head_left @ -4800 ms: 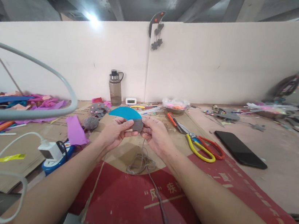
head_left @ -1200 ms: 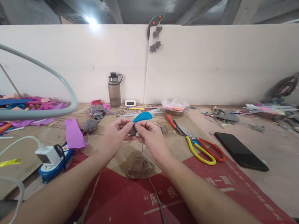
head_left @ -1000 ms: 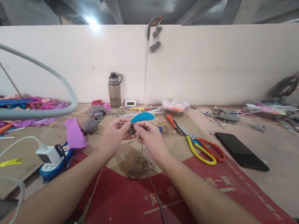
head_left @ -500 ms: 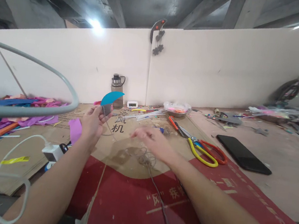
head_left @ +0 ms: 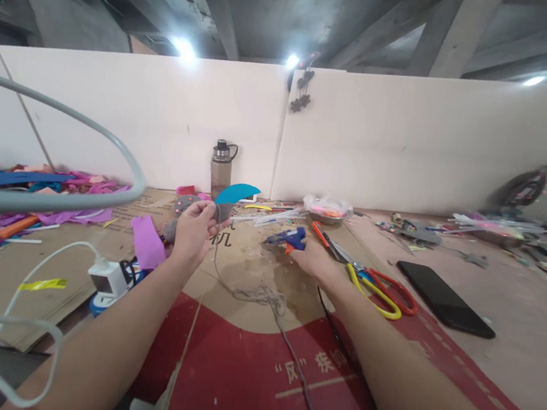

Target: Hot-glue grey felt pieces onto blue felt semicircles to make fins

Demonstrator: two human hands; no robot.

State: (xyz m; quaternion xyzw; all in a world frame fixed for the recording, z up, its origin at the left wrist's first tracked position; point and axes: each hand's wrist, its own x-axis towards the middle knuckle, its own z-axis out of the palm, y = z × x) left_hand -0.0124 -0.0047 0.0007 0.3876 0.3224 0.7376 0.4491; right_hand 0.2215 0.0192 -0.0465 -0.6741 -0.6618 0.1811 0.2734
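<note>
My left hand [head_left: 196,227] pinches a grey felt-like piece [head_left: 223,211] with a curved blue piece [head_left: 238,193] standing above it. From that hand a grey cord [head_left: 217,258] hangs down to a loose tangle on the cardboard [head_left: 234,311] and trails to the near edge. My right hand [head_left: 315,259] is wrapped round a blue glue gun [head_left: 294,237] with an orange trigger, its nozzle towards the left. Its black cable [head_left: 324,312] runs under my right forearm.
Right of my right hand lie yellow-handled scissors [head_left: 373,295], red-handled scissors [head_left: 395,294] and a black phone [head_left: 445,298]. Behind stand a bottle [head_left: 221,171] and a bowl [head_left: 331,219]. Felt scraps [head_left: 43,191], a white plug [head_left: 107,275] and a grey hose [head_left: 106,132] are on the left.
My right hand, empty before, has moved right and taken hold of the glue gun. My left hand has shifted right with the blue and grey pieces. The view has also moved slightly.
</note>
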